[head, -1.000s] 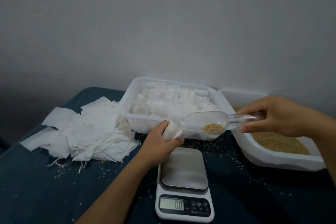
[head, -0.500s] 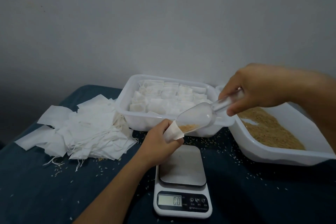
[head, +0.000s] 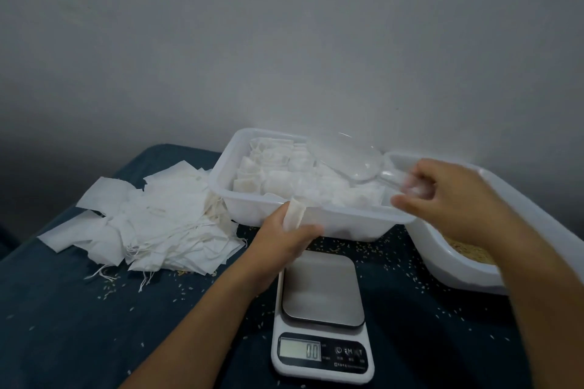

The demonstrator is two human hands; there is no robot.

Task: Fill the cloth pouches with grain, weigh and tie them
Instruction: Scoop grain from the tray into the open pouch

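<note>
My left hand [head: 284,238] grips a small white cloth pouch [head: 294,215] upright, just above the far edge of the kitchen scale [head: 322,316], whose display reads 0.0. My right hand [head: 448,196] holds the handle of a clear plastic scoop [head: 354,161]. The scoop is blurred, looks empty, and hangs over the right part of the white tray [head: 316,221] of filled pouches. A white tub [head: 458,268] with grain [head: 471,251] stands at the right, partly hidden by my right arm.
A heap of flat empty pouches [head: 148,224] with loose strings lies at the left on the dark blue cloth [head: 79,331]. Spilled grains dot the cloth around the scale and tray. A grey wall rises right behind the containers.
The scoop was tipped into the pouch's mouth half a second ago; now it has swung up and right, away from the pouch, with no grain visible. My left hand stays in place.
</note>
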